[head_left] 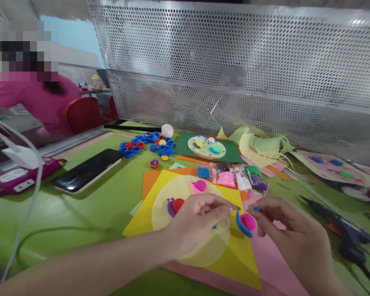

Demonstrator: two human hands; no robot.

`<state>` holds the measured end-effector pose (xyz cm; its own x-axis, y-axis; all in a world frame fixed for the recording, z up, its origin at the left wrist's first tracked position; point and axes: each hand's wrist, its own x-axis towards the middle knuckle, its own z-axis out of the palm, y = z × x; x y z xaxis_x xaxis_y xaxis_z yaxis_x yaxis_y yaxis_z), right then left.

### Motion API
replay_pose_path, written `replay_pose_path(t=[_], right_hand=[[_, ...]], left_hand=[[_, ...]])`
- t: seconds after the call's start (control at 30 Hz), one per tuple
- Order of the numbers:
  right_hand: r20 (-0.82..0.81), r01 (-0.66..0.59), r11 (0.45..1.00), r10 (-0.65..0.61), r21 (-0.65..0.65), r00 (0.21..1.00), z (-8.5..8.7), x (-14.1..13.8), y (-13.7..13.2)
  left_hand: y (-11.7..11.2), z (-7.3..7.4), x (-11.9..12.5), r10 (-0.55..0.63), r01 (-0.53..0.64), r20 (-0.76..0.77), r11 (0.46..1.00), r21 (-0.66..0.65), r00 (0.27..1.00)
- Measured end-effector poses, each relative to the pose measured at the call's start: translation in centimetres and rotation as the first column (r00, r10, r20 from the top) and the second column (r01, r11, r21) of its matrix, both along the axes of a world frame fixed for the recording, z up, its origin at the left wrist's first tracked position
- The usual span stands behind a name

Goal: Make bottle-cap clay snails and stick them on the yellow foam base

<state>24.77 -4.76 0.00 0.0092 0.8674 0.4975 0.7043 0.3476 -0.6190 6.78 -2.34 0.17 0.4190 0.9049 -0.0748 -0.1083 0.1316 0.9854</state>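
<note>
Between my hands is a pink bottle cap (pixel 248 222) with a strip of blue clay (pixel 243 225) curved along its left side. My right hand (pixel 299 234) pinches a small bit of blue clay (pixel 257 209), its lower fingers close beside the cap. My left hand (pixel 197 213) reaches over the card, thumb and forefinger nearly together at the top end of the strip; anything between them is hidden. Under it lies a pale yellow paper circle (pixel 203 253) on a yellow sheet (pixel 243 267). On the circle are a pink snail (pixel 199 186) and a red-and-purple snail (pixel 176 206), partly covered by my left hand.
A glue gun (pixel 342 230) lies at right. Behind the card are clay packets (pixel 225 177), loose bottle caps (pixel 135 149) and a decorated green card (pixel 185 144). A phone (pixel 88 170) and power strip (pixel 24 176) lie left. Perforated metal (pixel 172 61) borders the back; a person in pink (pixel 46 102) sits beyond.
</note>
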Motion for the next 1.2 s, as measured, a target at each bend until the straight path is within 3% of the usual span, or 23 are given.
replay_pose_path(t=[0.2, 0.4, 0.5, 0.63, 0.9, 1.07, 1.2], right_hand=[[0.084, 0.015, 1.000, -0.014, -0.016, 0.996, -0.2, 1.2, 0.7], [0.247, 0.083, 0.972, -0.027, -0.221, 0.969, -1.0, 3.6, 3.3], [0.280, 0.087, 0.929, 0.018, -0.359, 0.960, -1.6, 4.2, 4.4], [0.295, 0.066, 0.906, 0.067, -0.419, 0.953, -2.9, 5.2, 5.3], [0.288, 0.016, 0.912, 0.112, -0.409, 0.951, -4.4, 7.1, 5.7], [0.307, 0.040, 0.939, 0.072, -0.341, 0.949, -4.0, 7.2, 5.8], [0.306, 0.062, 0.970, 0.013, -0.235, 0.952, -3.0, 6.2, 5.5]], left_hand=[[0.5, -0.9, -0.2, -0.011, 0.019, 0.119, 0.997, -0.070, 0.993], [0.3, -1.2, -0.2, -0.062, 0.081, 0.142, 0.988, -0.132, 0.988], [0.1, -1.1, -0.2, -0.082, 0.099, 0.148, 0.989, -0.111, 0.986], [0.3, -1.2, -0.3, -0.065, 0.068, 0.078, 0.997, -0.044, 0.995], [0.6, -1.7, -0.2, -0.044, 0.046, 0.026, 0.997, -0.065, 0.999], [0.3, -1.9, -0.2, -0.109, 0.109, 0.004, 0.992, -0.056, 0.994], [0.4, -2.1, -0.2, -0.074, 0.074, -0.008, 0.997, -0.022, 0.997]])
